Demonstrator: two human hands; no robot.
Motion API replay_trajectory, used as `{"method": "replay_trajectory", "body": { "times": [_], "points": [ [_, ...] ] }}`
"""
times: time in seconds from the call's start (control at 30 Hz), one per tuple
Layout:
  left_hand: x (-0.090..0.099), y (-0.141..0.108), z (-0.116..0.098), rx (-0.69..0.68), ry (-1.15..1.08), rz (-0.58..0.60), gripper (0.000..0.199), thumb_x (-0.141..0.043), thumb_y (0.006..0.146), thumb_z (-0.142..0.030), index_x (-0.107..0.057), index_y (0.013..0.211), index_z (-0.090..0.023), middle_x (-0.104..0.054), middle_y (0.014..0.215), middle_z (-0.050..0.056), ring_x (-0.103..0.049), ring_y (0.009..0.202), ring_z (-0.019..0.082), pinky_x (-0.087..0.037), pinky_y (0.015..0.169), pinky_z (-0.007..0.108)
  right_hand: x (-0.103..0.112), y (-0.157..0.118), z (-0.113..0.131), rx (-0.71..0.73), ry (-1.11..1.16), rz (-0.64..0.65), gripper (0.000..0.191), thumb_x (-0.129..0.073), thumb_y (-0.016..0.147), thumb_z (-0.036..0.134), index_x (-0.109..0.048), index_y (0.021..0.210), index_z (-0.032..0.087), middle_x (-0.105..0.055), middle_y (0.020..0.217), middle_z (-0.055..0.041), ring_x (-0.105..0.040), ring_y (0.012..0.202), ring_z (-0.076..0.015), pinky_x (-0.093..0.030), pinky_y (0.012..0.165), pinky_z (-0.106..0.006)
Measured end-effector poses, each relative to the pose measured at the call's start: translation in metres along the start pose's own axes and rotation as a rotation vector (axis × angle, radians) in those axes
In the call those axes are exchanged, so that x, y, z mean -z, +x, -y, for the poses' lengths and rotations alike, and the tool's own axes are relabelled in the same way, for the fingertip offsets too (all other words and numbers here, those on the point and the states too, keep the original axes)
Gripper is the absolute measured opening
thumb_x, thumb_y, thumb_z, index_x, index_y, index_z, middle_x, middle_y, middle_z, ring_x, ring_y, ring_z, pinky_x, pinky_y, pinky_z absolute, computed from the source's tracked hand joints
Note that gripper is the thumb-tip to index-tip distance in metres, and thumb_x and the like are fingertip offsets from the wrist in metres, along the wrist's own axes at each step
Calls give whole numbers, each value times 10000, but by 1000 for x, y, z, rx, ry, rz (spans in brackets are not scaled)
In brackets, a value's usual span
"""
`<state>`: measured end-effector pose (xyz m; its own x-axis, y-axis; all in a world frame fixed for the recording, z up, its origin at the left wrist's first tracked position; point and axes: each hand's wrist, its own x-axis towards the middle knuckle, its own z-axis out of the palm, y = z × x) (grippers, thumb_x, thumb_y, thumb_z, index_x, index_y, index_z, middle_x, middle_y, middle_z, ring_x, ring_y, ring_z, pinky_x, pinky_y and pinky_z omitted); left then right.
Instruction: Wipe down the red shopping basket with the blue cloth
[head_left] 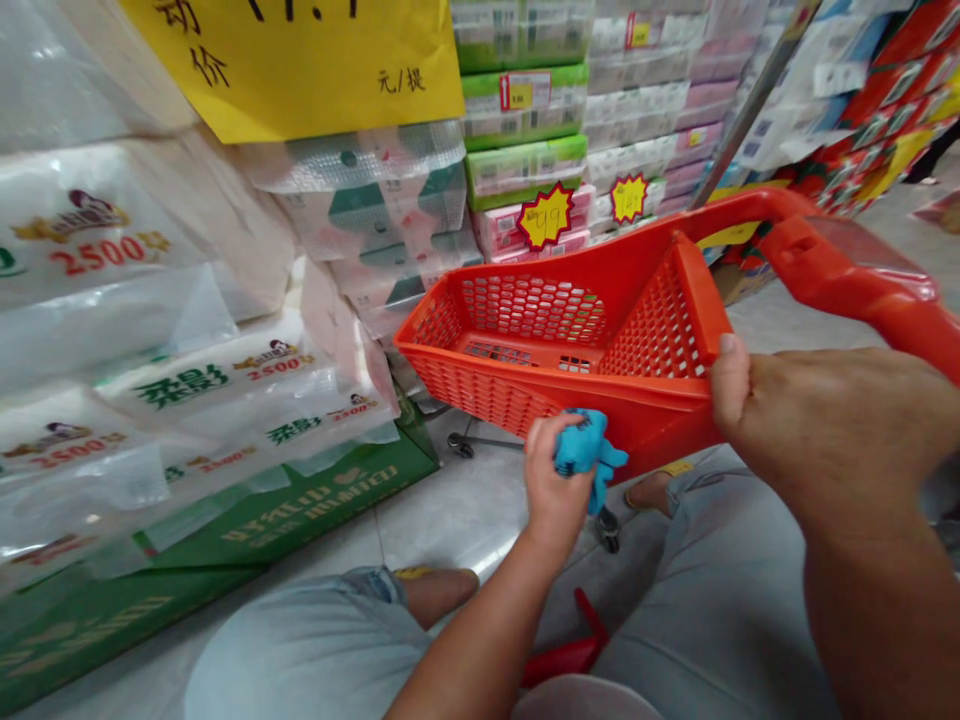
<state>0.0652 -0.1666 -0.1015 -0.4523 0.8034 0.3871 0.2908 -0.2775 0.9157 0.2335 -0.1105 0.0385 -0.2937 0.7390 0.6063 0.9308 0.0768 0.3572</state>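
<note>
A red plastic shopping cart [664, 420] with perforated walls stands before me, its basket holding nothing that I can see. My left hand [556, 495] is closed around a crumpled blue cloth [583, 445] beside the cart's near side wall; whether the cloth presses on the plastic I cannot tell. My right hand [840, 425] grips the cart at the near corner of its raised end panel [701, 300], thumb on top, the other fingers hidden. Above that hand runs the cart's thick red handle [862, 265].
Stacked white tissue packs [150, 380] on a green carton base [300, 520] line the left. More tissue packs [525, 170] with yellow price tags rise behind the cart. A yellow price sign [322, 90] hangs at the top. Caster wheels [461, 446] rest on grey tiles below.
</note>
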Motion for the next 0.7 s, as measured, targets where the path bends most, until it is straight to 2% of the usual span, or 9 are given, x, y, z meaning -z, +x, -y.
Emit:
{"method": "replay_trajectory", "body": {
  "times": [0.07, 0.1, 0.13, 0.23, 0.37, 0.47, 0.57, 0.63, 0.7],
  "points": [
    [11, 16, -6, -38, 20, -166, 368, -665, 759, -113, -660, 1091, -271, -661, 1051, 29, -626, 1011, 220, -494, 939, 364, -2, 0, -1, 28, -51, -20, 582, -316, 983, 377, -698, 632, 115, -508, 522, -87, -372, 506, -178, -158, 567, -308],
    [14, 24, -10, -61, 46, -187, 365, -665, 758, -115, -658, 1088, -272, -658, 1053, 24, -625, 1011, 216, -491, 939, 357, -3, 0, -1, 37, -72, -22, 583, -309, 986, 372, -697, 631, 120, -516, 521, -88, -374, 501, -182, -156, 560, -307],
    [14, 30, -14, -83, 77, -163, 375, -665, 744, -103, -658, 1079, -272, -654, 1041, 18, -625, 997, 209, -492, 923, 341, -4, 1, -1, 35, -92, -30, 587, -304, 986, 371, -693, 623, 122, -516, 514, -89, -372, 493, -183, -155, 552, -306],
    [4, 36, -29, -156, 176, 25, 454, -655, 682, -42, -656, 1071, -278, -637, 976, 16, -615, 921, 196, -498, 830, 297, -4, 2, 1, 32, -125, -56, 584, -320, 983, 374, -683, 605, 118, -494, 489, -85, -361, 477, -177, -159, 534, -298],
    [-4, 31, -38, -263, 339, 162, 468, -648, 721, -77, -653, 1132, -299, -618, 948, 30, -600, 868, 199, -492, 759, 291, -3, 2, 1, 35, -145, -68, 574, -335, 981, 379, -682, 611, 111, -494, 493, -84, -368, 481, -177, -169, 534, -303],
    [8, 36, -32, -314, 468, 174, 448, -629, 757, -95, -669, 1149, -308, -614, 952, 26, -600, 858, 188, -485, 741, 273, -3, 2, 0, 52, -95, -71, 568, -336, 980, 373, -668, 590, 129, -494, 490, -75, -345, 470, -163, -178, 530, -305],
    [16, 38, -30, -284, 506, 104, 440, -635, 755, -84, -690, 1136, -298, -611, 935, 27, -600, 837, 180, -481, 726, 261, -2, 3, -1, 30, -71, -62, 567, -332, 969, 382, -658, 577, 134, -486, 489, -79, -348, 472, -167, -179, 526, -305],
    [10, 33, -37, -320, 471, 120, 426, -642, 780, -109, -694, 1160, -294, -606, 929, 37, -596, 829, 183, -483, 726, 264, 0, 3, -1, 5, -50, -19, 556, -350, 955, 401, -661, 588, 124, -482, 487, -89, -370, 474, -174, -182, 522, -307],
    [-1, 26, -48, -412, 439, 206, 393, -646, 829, -179, -691, 1201, -297, -610, 931, 49, -590, 835, 190, -490, 744, 273, 1, 2, 0, -28, -11, 40, 567, -339, 959, 417, -672, 614, 115, -496, 506, -108, -418, 490, -189, -195, 532, -315]
  ]
}}
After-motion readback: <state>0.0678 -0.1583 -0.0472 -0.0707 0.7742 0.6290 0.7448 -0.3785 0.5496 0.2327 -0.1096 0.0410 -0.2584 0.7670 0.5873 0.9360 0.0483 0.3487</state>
